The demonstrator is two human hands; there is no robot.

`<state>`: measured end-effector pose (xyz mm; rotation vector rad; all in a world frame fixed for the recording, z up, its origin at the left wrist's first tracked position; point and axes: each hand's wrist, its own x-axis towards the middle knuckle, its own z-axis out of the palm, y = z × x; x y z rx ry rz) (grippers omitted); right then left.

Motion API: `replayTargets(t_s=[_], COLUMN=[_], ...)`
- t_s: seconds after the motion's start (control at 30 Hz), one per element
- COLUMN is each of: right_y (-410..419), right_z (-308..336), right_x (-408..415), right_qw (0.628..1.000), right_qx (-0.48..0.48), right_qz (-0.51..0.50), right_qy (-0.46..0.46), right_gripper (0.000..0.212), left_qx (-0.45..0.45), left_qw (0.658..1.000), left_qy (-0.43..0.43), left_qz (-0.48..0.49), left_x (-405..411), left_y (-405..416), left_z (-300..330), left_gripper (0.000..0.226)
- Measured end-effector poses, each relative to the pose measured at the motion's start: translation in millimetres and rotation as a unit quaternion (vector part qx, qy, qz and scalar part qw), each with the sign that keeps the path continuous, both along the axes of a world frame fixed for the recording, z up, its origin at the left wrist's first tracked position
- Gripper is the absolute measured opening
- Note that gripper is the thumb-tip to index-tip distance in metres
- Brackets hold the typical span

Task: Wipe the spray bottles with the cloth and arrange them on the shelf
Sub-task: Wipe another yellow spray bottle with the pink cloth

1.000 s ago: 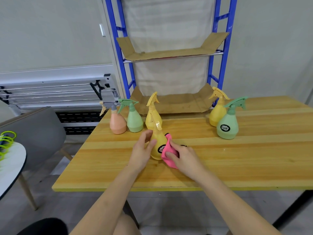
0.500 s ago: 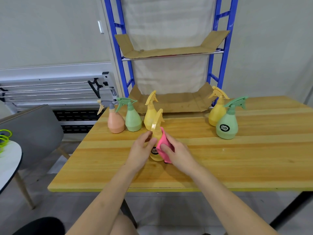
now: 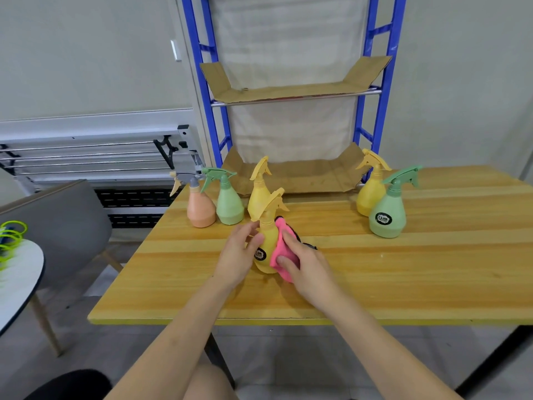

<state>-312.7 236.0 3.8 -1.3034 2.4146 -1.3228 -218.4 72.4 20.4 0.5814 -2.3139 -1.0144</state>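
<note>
A yellow spray bottle (image 3: 268,241) with a black label stands near the table's middle. My left hand (image 3: 240,255) grips its left side. My right hand (image 3: 302,262) presses a pink cloth (image 3: 282,255) against the bottle's right side. Behind it stand an orange bottle (image 3: 200,207), a green bottle (image 3: 229,204) and another yellow bottle (image 3: 258,194). At the right stand a yellow bottle (image 3: 370,192) and a green bottle (image 3: 388,215) with a label. The blue shelf (image 3: 377,111) rises behind the table, its two levels lined with cardboard (image 3: 291,90).
The wooden table (image 3: 403,269) extends right and toward me. A grey chair (image 3: 63,223) and a white round table (image 3: 20,275) with green rings stand at the left. A folded metal rack (image 3: 95,157) leans along the wall.
The held yellow bottle was lifted upright from a tilt and the pink cloth slid up along its side, then back down. The other bottles stayed put.
</note>
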Motion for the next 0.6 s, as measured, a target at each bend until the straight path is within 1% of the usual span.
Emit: replayTargets(t_s=[0.1, 0.17, 0.23, 0.3, 0.37, 0.43, 0.5, 0.6], right_y=[-11.8, -17.3, -19.2, -17.6, -14.2, -10.0, -5.9, -1.3], right_z=[10.2, 12.7, 13.1, 12.8, 12.1, 8.5, 1.0, -6.9], right_x=[4.4, 2.0, -1.6, -6.3, -12.8, -20.0, -26.6, -31.4], right_qw=[0.998, 0.998, 0.998, 0.997, 0.998, 0.998, 0.997, 0.994], right_qx=[-0.053, -0.057, -0.053, -0.044, -0.016, 0.015, 0.036, 0.042], right_qz=[0.025, 0.034, 0.045, 0.057, 0.057, 0.049, 0.043, 0.052], right_qy=[-0.022, -0.014, -0.004, -0.004, -0.026, -0.045, -0.052, -0.088], right_gripper=[0.070, 0.071, 0.070, 0.069, 0.065, 0.061, 0.056, 0.052], left_qx=[0.050, 0.099, 0.111, 0.100, 0.071, 0.037, 0.024, 0.010], left_qw=[0.999, 0.995, 0.993, 0.994, 0.997, 0.999, 1.000, 1.000], left_qy=[0.008, 0.025, 0.034, 0.033, 0.018, 0.006, 0.001, -0.009], left_qz=[-0.015, -0.021, -0.012, -0.006, 0.003, 0.005, 0.003, -0.001], left_x=[1.7, 3.9, 5.5, 4.8, 3.5, 1.9, 1.8, 3.8], left_y=[5.5, 9.9, 10.8, 9.2, 7.6, 8.6, 10.6, 8.7], left_z=[-0.2, -3.7, -8.3, -12.2, -14.8, -13.7, -9.3, -6.6], left_gripper=[0.040, 0.040, 0.041, 0.041, 0.044, 0.040, 0.043, 0.044])
